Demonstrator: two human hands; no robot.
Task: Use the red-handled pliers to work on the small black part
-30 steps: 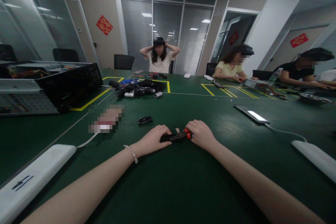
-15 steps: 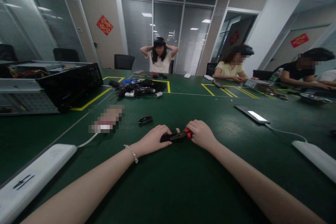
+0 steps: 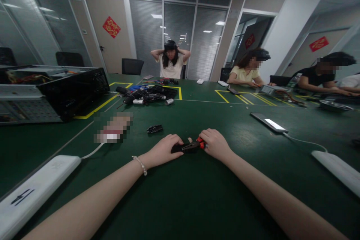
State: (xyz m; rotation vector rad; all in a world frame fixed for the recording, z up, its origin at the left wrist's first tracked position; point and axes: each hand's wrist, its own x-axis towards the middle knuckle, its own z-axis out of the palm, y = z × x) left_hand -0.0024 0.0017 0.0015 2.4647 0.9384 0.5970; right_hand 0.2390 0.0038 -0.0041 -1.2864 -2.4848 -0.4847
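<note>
My right hand (image 3: 215, 143) is closed around the red handles of a pair of pliers (image 3: 192, 145), whose dark jaws point left. My left hand (image 3: 165, 149) pinches a small black part (image 3: 176, 148) between thumb and fingers, just above the green table (image 3: 180, 195). The plier tips meet this black part; whether they bite on it I cannot tell. A small pale piece (image 3: 190, 140) shows just behind the jaws. Farther off to the left lies an open black plastic shell piece (image 3: 155, 129), touched by neither hand.
A computer case (image 3: 53, 93) stands at left. Behind the hands lies a heap of black parts and tools (image 3: 149, 94). A phone (image 3: 268, 122) is cabled to a white power bank (image 3: 336, 170) at right; another white power bank (image 3: 42, 180) is at left. Several people sit around the table.
Both hands keep nearly the same pose on the pliers and the black part. The whole view has shifted very slightly.
</note>
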